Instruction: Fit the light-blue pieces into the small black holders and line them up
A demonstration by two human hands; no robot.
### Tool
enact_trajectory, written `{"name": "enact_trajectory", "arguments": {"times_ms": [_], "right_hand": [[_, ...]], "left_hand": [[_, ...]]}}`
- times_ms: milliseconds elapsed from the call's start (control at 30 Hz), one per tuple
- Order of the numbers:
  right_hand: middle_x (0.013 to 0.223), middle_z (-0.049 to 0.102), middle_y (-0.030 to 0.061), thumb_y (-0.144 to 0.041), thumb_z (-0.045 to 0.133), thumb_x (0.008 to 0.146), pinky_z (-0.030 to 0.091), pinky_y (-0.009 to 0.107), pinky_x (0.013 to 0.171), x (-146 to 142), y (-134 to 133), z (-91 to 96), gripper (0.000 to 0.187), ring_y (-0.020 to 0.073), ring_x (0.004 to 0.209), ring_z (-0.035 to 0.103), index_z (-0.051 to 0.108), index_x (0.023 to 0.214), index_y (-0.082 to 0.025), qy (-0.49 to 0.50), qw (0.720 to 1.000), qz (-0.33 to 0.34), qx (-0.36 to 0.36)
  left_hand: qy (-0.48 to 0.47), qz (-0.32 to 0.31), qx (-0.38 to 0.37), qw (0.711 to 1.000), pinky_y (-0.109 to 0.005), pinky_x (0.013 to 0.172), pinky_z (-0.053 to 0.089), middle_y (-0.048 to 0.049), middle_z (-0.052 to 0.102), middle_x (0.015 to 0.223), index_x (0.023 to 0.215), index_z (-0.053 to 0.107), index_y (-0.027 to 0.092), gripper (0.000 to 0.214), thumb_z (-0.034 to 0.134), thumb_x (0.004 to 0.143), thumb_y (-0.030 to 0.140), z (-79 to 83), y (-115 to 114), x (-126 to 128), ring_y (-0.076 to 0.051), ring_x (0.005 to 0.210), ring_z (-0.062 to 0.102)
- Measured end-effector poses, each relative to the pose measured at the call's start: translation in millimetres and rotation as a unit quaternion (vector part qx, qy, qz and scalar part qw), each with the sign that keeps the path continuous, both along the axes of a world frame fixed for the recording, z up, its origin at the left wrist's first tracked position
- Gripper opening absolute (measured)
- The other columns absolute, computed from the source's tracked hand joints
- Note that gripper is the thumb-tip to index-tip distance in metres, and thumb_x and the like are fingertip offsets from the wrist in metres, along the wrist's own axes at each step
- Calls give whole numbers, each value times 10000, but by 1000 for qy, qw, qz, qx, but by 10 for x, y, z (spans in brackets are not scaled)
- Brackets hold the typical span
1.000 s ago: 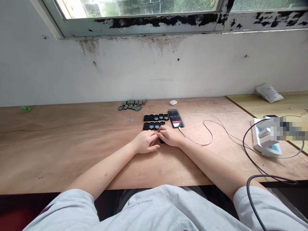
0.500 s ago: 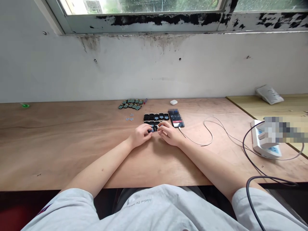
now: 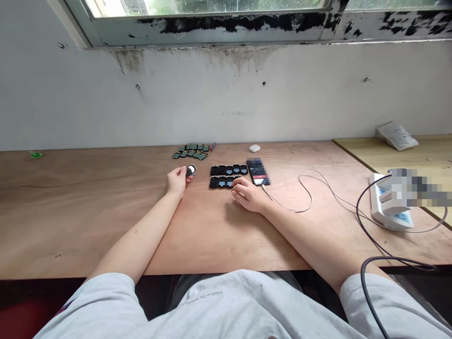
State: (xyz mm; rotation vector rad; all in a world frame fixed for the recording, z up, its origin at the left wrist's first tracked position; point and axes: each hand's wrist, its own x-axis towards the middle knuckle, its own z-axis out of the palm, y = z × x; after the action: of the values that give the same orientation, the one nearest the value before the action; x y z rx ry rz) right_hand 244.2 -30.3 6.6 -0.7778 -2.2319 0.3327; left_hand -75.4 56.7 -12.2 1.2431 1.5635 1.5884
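Observation:
My left hand point(image 3: 176, 182) is left of the black parts, its fingers closed on a small dark piece with a white patch point(image 3: 191, 170), too small to name surely. Two rows of small black plastic housings lie mid-table: a back row point(image 3: 229, 170) and a front row point(image 3: 221, 181), several with grey-blue inserts. Over the right end of the front row rests my right hand point(image 3: 246, 193), its fingers loosely bent and slightly apart, with no held thing visible. It hides that end of the row.
Several green-grey squares point(image 3: 191, 153) lie near the wall beside a small purple-red stick point(image 3: 212, 147). A phone point(image 3: 257, 170) with a white cable point(image 3: 306, 188) lies right of the housings. Behind is a white case point(image 3: 254, 148). A power strip point(image 3: 390, 207) and black cable point(image 3: 369, 278) occupy the right.
My left hand has moved left and away from the front row, carrying the small dark piece. The front row shows more clearly. My right hand has stayed nearly in place.

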Motion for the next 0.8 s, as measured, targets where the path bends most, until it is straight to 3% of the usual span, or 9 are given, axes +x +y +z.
{"name": "enact_trajectory", "arguments": {"times_ms": [67, 167, 267, 400, 567, 800], "right_hand": [[1212, 617, 139, -341, 426, 1073, 558, 364, 863, -3, 1, 2, 271, 210, 976, 632, 633, 945, -221, 0, 1000, 1, 0], [1206, 620, 138, -334, 429, 1070, 556, 369, 861, -5, 6, 2, 269, 214, 986, 630, 634, 938, -221, 0, 1000, 2, 1], [1203, 623, 135, -326, 434, 1069, 557, 370, 865, -7, 19, -4, 263, 214, 996, 626, 641, 942, -223, -2, 1000, 4, 2], [1183, 637, 130, -292, 466, 1056, 529, 401, 919, -23, 52, -32, 234, 239, 1049, 604, 656, 939, -221, -29, 999, -23, 25], [1183, 669, 115, -295, 537, 1032, 425, 470, 985, -41, 111, -99, 184, 294, 1133, 543, 671, 929, -224, -123, 978, -167, 39], [1354, 640, 144, -413, 426, 1078, 307, 489, 1070, 0, 256, -102, 331, 322, 1292, 464, 648, 1203, -202, -200, 935, -289, 38]], "left_hand": [[158, -37, 49, 986, -314, 695, 549, -101, 716, 965, 958, 731, 181, 299, 606, 935, 452, -17, -73, 34, -193, 778, 694], [392, -118, 106, 906, -394, 890, 543, -107, 689, 986, 887, 744, 201, 212, 607, 904, 362, -27, -199, 137, -259, 944, 665], [497, -167, 113, 844, -424, 909, 525, -115, 667, 977, 915, 738, 200, 213, 563, 927, 323, -6, -311, 250, -285, 975, 638], [512, -219, 124, 821, -408, 882, 522, -102, 656, 979, 940, 714, 200, 247, 501, 978, 319, 54, -404, 319, -263, 951, 632], [489, -259, 140, 821, -415, 944, 523, -104, 672, 1058, 1049, 695, 194, 242, 492, 987, 308, 109, -459, 332, -262, 1021, 642], [459, -300, 148, 823, -390, 956, 537, -97, 663, 1174, 1154, 665, 194, 261, 488, 999, 306, 136, -505, 346, -236, 1062, 653]]}}
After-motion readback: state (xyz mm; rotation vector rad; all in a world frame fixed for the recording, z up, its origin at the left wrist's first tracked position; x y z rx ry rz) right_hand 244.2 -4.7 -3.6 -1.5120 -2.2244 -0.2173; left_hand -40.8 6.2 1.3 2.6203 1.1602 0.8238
